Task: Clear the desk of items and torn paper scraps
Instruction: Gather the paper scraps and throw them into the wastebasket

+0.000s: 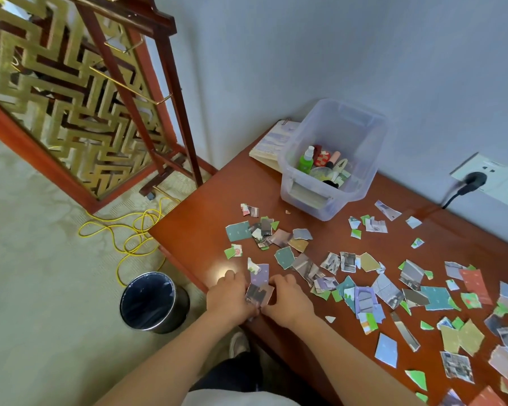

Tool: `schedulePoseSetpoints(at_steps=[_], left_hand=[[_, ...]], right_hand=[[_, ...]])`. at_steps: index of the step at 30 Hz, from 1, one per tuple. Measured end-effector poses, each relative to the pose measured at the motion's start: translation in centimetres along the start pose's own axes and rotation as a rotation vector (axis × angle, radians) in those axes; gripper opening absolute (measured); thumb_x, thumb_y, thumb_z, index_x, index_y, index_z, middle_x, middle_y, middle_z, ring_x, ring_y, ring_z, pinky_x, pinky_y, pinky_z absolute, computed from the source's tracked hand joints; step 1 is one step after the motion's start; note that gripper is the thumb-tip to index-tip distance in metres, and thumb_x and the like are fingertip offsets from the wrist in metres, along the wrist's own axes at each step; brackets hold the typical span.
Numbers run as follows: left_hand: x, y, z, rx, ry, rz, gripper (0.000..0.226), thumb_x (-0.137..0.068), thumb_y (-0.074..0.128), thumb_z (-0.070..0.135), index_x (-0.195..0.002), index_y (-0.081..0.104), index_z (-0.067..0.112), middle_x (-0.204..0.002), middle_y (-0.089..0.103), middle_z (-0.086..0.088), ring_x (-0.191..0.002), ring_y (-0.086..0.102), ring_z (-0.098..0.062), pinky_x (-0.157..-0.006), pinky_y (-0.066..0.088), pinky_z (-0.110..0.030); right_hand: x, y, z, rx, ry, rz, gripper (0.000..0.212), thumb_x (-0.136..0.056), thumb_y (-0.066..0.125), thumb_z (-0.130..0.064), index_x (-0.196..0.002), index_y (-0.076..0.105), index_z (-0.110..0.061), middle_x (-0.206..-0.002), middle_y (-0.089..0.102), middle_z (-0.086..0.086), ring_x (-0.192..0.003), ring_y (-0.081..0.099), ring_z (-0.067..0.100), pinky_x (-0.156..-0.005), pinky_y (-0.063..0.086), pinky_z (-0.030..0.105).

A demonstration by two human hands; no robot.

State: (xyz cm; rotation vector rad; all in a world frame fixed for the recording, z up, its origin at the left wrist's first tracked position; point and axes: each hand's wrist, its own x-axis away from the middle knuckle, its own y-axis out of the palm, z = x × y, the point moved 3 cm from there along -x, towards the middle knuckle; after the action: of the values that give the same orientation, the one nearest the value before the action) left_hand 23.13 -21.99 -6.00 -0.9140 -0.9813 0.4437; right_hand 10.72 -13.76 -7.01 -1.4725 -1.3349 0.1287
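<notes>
Big reddish wooden desk (pixel 200 218) runs along the wall. Torn paper scraps (pixel 387 291) are all over it, thickest toward the right, where the frame cuts off both desk and scraps. At the back corner sits a clear storage bin (pixel 305 197) with small stuff jumbled inside. A green bottle (pixel 306 159) is the only piece in there I can name for sure. A notebook (pixel 272 145) is half hidden behind the bin. On the floor, just off the desk's left end, stands a dark round waste bin (pixel 173 315).

Both hands are at the near edge of the desk. The left hand (pixel 228 295) and right hand (pixel 289 297) sit knuckles-up on either side of a little stack of scraps (pixel 258 294), fingers curled in and pinching it from both sides. So the stack is right between the two sets of fingers, touching both, with a purple scrap (pixel 261 273) lying just beyond it. The fingertips are tucked against or under the paper, so I can't tell how many pieces are in the stack or whether it's lifted off the wood.
</notes>
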Motion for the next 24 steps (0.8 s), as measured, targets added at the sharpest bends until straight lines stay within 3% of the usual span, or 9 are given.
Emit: schedulePoseSetpoints(at_steps=[6, 13, 18, 22, 24], left_hand=[[-0.3, 1.1, -0.1, -0.016, -0.016, 0.048, 0.047, -0.082, 0.066, 0.046, -0.116, 0.050, 0.017, -0.118, 0.048, -0.003, -0.107, 0.054, -0.023, -0.077, 0.046, -0.034], [0.0, 0.9, 0.3, 0.124, 0.001, 0.071, 0.026, -0.082, 0.064, 0.039, -0.099, 0.052, 0.023, -0.102, 0.059, 0.003, -0.095, 0.059, -0.021, -0.072, 0.044, -0.031], [-0.6, 1.2, 0.1, 0.381, 0.018, -0.015, 0.020, -0.086, 0.060, 0.036, -0.099, 0.045, 0.032, -0.085, 0.059, 0.010, -0.081, 0.060, -0.017, -0.062, 0.040, -0.030], [-1.7, 0.1, 0.4, 0.525, 0.093, 0.001, 0.011, -0.093, 0.052, 0.031, -0.104, 0.052, 0.034, -0.099, 0.061, 0.010, -0.085, 0.059, -0.012, -0.061, 0.038, -0.028], [-2.2, -0.6, 0.8, 0.613, 0.076, 0.041, 0.009, -0.095, 0.051, 0.026, -0.101, 0.055, 0.031, -0.099, 0.061, 0.008, -0.086, 0.059, -0.012, -0.067, 0.045, -0.030]], right_hand=[[0.0, 0.3, -0.5, 0.043, -0.015, 0.077, 0.044, -0.085, 0.063, -0.032, -0.124, 0.044, -0.023, -0.124, 0.039, 0.001, -0.112, 0.051, 0.025, -0.082, 0.050, 0.037], [0.1, 0.4, -0.6, -0.049, 0.000, 0.140, 0.020, -0.086, 0.063, -0.024, -0.102, 0.051, -0.025, -0.110, 0.046, -0.003, -0.096, 0.055, 0.019, -0.071, 0.049, 0.032], [-0.4, -0.3, -0.4, -0.349, 0.076, 0.150, 0.009, -0.083, 0.064, -0.021, -0.089, 0.058, -0.024, -0.086, 0.062, -0.006, -0.082, 0.058, 0.016, -0.065, 0.042, 0.028], [-1.3, -1.7, -0.5, -0.654, 0.123, 0.160, 0.010, -0.086, 0.066, -0.016, -0.093, 0.066, -0.023, -0.087, 0.064, -0.002, -0.081, 0.060, 0.014, -0.070, 0.046, 0.024], [-1.8, -2.5, -0.7, -0.709, 0.124, 0.170, 0.011, -0.090, 0.063, -0.014, -0.095, 0.069, -0.021, -0.090, 0.068, 0.001, -0.085, 0.063, 0.016, -0.078, 0.054, 0.032]])
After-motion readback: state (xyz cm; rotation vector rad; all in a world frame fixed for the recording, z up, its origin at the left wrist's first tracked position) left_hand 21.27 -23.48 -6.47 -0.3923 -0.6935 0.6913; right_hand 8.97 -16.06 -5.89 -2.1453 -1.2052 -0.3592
